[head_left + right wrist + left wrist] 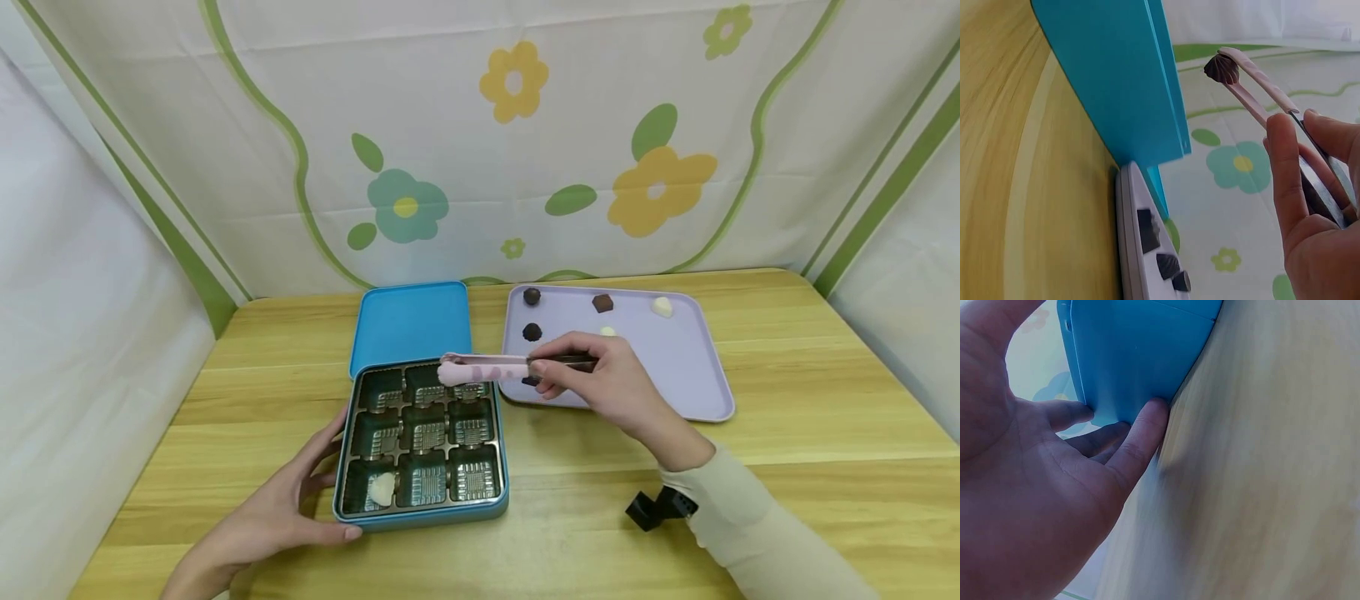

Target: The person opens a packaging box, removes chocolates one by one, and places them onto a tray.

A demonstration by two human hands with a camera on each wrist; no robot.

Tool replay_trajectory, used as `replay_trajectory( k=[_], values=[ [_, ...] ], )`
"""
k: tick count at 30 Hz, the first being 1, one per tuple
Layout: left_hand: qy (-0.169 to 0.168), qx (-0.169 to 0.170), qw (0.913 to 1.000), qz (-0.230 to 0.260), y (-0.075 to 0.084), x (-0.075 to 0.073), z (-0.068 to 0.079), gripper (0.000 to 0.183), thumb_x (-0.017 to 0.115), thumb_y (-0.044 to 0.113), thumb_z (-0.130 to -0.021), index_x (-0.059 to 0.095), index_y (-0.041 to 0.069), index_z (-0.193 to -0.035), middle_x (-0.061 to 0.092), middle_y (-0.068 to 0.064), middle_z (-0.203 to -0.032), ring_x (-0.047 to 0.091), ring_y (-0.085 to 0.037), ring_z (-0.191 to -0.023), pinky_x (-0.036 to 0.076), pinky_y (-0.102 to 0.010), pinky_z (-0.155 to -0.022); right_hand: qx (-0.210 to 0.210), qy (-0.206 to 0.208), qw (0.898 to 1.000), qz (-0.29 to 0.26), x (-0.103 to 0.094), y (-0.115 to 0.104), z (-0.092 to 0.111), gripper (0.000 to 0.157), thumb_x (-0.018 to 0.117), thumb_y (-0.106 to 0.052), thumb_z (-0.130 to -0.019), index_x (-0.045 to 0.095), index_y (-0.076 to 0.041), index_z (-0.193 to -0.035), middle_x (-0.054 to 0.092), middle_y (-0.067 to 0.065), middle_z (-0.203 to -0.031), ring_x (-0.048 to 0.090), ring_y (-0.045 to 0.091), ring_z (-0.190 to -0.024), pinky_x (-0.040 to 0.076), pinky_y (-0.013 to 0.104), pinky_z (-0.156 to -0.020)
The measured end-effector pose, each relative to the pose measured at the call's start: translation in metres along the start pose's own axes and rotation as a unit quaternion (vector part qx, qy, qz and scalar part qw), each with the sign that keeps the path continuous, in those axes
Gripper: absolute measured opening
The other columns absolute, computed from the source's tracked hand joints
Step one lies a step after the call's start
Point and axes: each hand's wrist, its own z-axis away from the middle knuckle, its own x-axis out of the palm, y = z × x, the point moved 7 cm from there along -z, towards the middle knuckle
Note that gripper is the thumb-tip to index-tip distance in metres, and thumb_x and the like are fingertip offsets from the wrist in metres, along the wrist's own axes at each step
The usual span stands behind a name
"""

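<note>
My right hand [603,383] grips a pair of tongs [491,369] with pink paw-shaped tips, above the back right part of a blue tin [431,520]. Pinched between the tips in the right wrist view is a ridged dark chocolate [1221,69], raised above the tin. A dark plastic insert divides the tin into several square compartments; a white chocolate [382,489] lies in the front left one. At the tin's left side, my left hand [281,500] touches the wall with extended fingers, its thumb at the front left corner.
A blue lid [412,321] lies behind the tin. To the right, a lilac tray [675,367] bears dark chocolates [532,332], a brown one [603,303] and a white one [662,307], with another pale piece partly behind my right hand. A printed curtain [465,150] hangs behind the table.
</note>
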Motion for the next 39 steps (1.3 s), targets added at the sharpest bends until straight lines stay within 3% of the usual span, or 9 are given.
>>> replay_trajectory(
  k=[7, 14, 25, 39],
  values=[
    [-0.003, 0.004, 1.0000, -0.002, -0.001, 0.000, 0.000, 0.127, 0.092, 0.015, -0.084, 0.006, 0.046, -0.172, 0.012, -0.022, -0.178, 0.042, -0.056, -0.147, 0.056, -0.026, -0.099, 0.014, 0.041, 0.999, 0.020, -0.034, 0.011, 0.013, 0.022, 0.077, -0.014, -0.101, 0.077, 0.001, -0.117, 0.082, 0.001, -0.096, 0.081, 0.021, -0.082, 0.067, 0.037, -0.077],
    [-0.005, 0.002, 1.0000, 0.001, -0.002, 0.000, 0.000, 0.127, 0.092, 0.014, -0.085, 0.006, 0.046, -0.172, 0.012, -0.022, -0.178, 0.042, -0.056, -0.147, 0.056, -0.027, -0.099, 0.030, 0.084, 0.996, 0.023, -0.065, 0.022, 0.027, 0.025, 0.076, -0.013, -0.101, 0.075, 0.006, -0.118, 0.081, -0.002, -0.098, 0.081, 0.018, -0.080, 0.066, 0.034, -0.080],
    [-0.001, 0.007, 1.0000, -0.007, -0.001, -0.001, -0.001, 0.127, 0.093, 0.015, -0.084, 0.006, 0.045, -0.172, 0.012, -0.022, -0.178, 0.038, -0.059, -0.149, 0.056, -0.026, -0.099, 0.043, 0.131, 0.989, 0.054, -0.106, 0.030, 0.044, 0.025, 0.076, -0.019, -0.103, 0.077, -0.001, -0.119, 0.082, -0.006, -0.096, 0.081, 0.016, -0.081, 0.065, 0.026, -0.080],
    [0.002, 0.010, 0.9999, -0.005, 0.000, -0.001, 0.000, 0.127, 0.093, 0.015, -0.084, 0.007, 0.044, -0.173, 0.011, -0.023, -0.178, 0.036, -0.062, -0.150, 0.055, -0.024, -0.099, 0.052, 0.168, 0.984, -0.014, -0.136, 0.044, 0.056, 0.019, 0.078, -0.011, -0.099, 0.079, -0.003, -0.117, 0.082, -0.005, -0.094, 0.079, 0.010, -0.078, 0.064, 0.023, -0.076]
  ],
)
